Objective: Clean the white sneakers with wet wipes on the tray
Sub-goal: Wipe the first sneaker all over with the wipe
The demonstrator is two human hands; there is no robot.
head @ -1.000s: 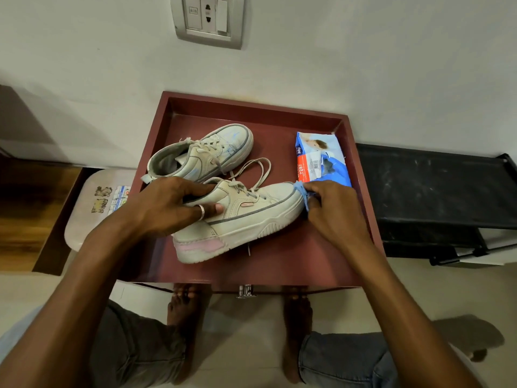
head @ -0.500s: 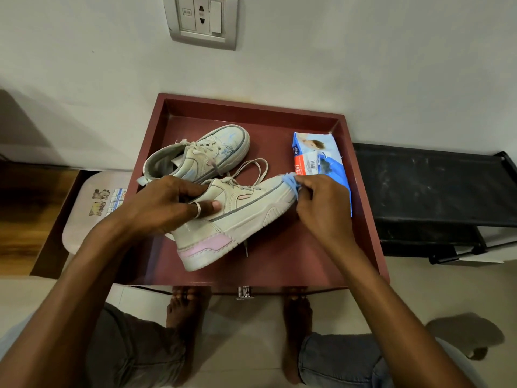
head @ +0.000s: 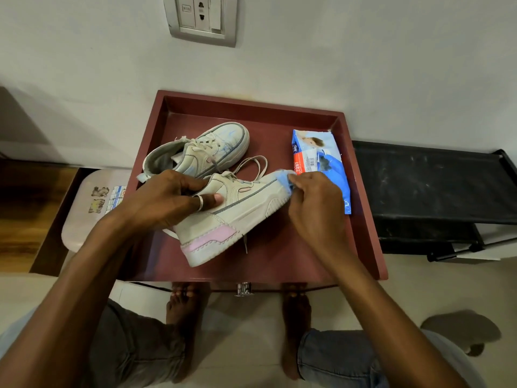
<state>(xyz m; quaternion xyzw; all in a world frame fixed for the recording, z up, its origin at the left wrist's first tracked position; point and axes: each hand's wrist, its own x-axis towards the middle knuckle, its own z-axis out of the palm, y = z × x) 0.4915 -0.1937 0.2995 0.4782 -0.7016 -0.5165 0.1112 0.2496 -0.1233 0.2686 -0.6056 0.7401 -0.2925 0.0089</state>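
Observation:
Two white sneakers are over a dark red tray (head: pixel 361 191). My left hand (head: pixel 167 200) grips the near sneaker (head: pixel 237 217) at its collar, thumb on its side, and holds it tilted with the pink heel toward me. My right hand (head: pixel 313 208) pinches a pale blue wet wipe (head: pixel 284 177) against that sneaker's toe. The other sneaker (head: pixel 207 152) lies on the tray behind it. A blue wet wipes pack (head: pixel 319 161) lies on the tray's right side, partly hidden by my right hand.
The tray sits against a white wall with a socket plate (head: pixel 201 18) above. A black rack (head: pixel 430 189) stands to the right, a pale stool (head: pixel 92 203) to the left. My bare feet (head: pixel 181 312) are on the floor under the tray's front edge.
My left hand lifted and tilted the near sneaker, heel down toward me. My right hand followed the toe up and left with the wipe.

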